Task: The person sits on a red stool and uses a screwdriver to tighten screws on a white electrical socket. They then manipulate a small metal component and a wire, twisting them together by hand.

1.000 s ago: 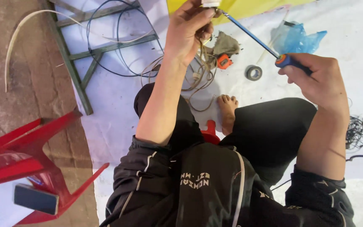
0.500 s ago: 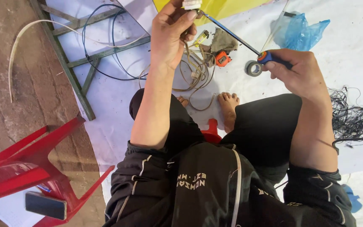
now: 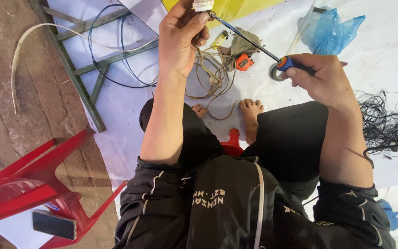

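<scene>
You are sitting over a white sheet (image 3: 383, 50) spread on the ground. Far right on it a blue plastic bag (image 3: 332, 25) is lying crumpled; what is in it cannot be told. Your left hand (image 3: 180, 37) is reaching far forward, arm nearly straight, fingers closed around a small white fitting (image 3: 203, 4) at the top edge. Your right hand (image 3: 321, 78) is gripping the blue and orange handle of a screwdriver (image 3: 254, 44), elbow bent, and its metal shaft is slanting up left so the tip is meeting the fitting. Just beside that hand a roll of tape (image 3: 275, 71) is lying flat. Between your hands, an orange tape measure (image 3: 244, 61) and tan wires (image 3: 210, 80) are lying near your bare feet. A red plastic chair (image 3: 33, 184) is standing near left, with a dark phone (image 3: 54, 224) on it.
</scene>
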